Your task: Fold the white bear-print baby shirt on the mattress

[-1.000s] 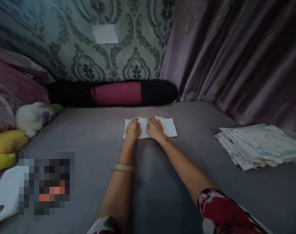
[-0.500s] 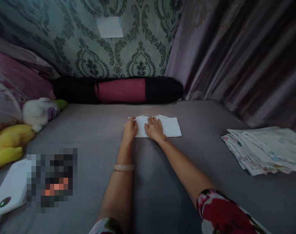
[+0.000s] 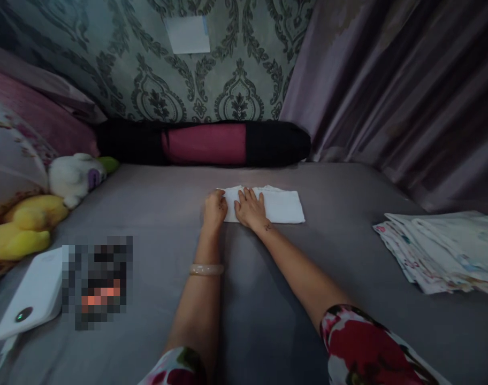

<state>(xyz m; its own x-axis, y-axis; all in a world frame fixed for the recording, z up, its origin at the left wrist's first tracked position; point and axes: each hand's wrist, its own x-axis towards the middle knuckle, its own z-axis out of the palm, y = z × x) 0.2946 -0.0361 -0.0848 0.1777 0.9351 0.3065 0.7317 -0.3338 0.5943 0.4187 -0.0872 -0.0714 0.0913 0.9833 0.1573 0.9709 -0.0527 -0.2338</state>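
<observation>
A small white folded cloth [image 3: 282,206] lies on the grey bed sheet [image 3: 252,278] in front of me. My left hand [image 3: 214,209] is at the cloth's left end, fingers curled around its edge. My right hand [image 3: 250,207] lies flat on the cloth just right of the left hand, fingers stretched out and pressing down. The right half of the cloth is uncovered.
A stack of folded printed cloths [image 3: 444,248] lies at the right. A black and pink bolster [image 3: 206,143] runs along the patterned wall. Plush toys [image 3: 73,176] and a yellow toy [image 3: 25,227] sit at the left, with a white device [image 3: 31,299] nearer me. Curtains [image 3: 396,91] hang at the right.
My left hand has slid from on top of the cloth to its left end and curled on the edge. The right hand stays flat on the cloth. The view has shifted slightly.
</observation>
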